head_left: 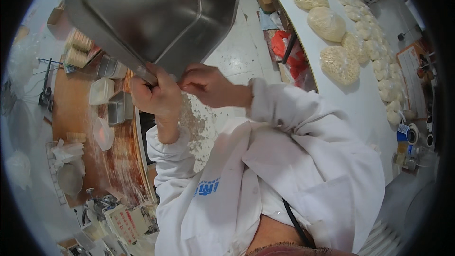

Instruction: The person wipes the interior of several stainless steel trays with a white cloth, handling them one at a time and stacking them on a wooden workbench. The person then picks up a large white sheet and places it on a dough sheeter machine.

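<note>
A large, deep stainless steel pan (142, 14) is tilted up before me, its inside towards me and its top cut off by the view. My left hand (156, 92) grips the near corner of its rim, thumb on the metal and fingers curled round the edge. Close beside it, my right hand (206, 84) has its fingers bent and drawn together at the same corner, against or very near my left thumb. Whether something small is pinched there, I cannot tell.
Left, a floury wooden worktop (121, 156) carries smaller metal pans (120, 108) and a white plastic tub (102, 91). On the right, bags of noodles or dough (340, 64) lie along a white table (359, 113). A red plastic bag (288, 51) sits beneath it. Tiled floor (238, 48) runs between.
</note>
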The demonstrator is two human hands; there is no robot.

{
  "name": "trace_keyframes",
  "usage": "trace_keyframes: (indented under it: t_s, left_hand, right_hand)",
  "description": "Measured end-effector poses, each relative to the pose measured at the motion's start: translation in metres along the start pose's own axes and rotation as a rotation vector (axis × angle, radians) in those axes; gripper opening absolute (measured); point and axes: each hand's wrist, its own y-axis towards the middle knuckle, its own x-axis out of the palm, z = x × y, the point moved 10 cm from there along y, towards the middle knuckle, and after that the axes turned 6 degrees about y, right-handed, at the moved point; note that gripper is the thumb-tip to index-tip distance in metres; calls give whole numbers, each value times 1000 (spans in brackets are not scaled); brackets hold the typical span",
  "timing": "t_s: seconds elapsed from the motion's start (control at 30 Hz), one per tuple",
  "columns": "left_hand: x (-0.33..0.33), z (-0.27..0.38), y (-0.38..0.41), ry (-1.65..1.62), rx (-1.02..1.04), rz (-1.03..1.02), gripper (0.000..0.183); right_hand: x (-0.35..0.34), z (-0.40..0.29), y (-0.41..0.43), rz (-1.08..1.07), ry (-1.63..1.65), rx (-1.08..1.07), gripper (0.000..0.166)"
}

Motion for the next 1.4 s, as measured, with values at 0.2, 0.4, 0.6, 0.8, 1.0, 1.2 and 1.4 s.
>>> trace_keyframes:
  t_s: [0.2,0.4,0.6,0.8,1.0,1.2,1.4]
  left_hand:
    - [-7,3,5,-48,-26,94,29]
    - [4,33,0,-71,41,67,32]
    - [3,4,-5,9,-90,66,32]
    - [17,-11,-19,105,80,-114,16]
    - [31,-14,-41,83,292,-264,8]
    - [27,-14,-59,132,222,-357,11]
    - [21,-37,-87,-20,-108,-420,20]
  right_hand:
    - [-86,3,59,170,-499,-171,20]
    - [-37,2,46,35,-382,-201,20]
    - [-23,12,-23,-562,54,259,21]
    - [-144,-96,62,302,-265,-400,24]
    - [-174,-137,84,463,-334,-579,28]
    - [-195,-48,104,402,-435,-392,31]
    - [-226,37,87,478,-593,-55,25]
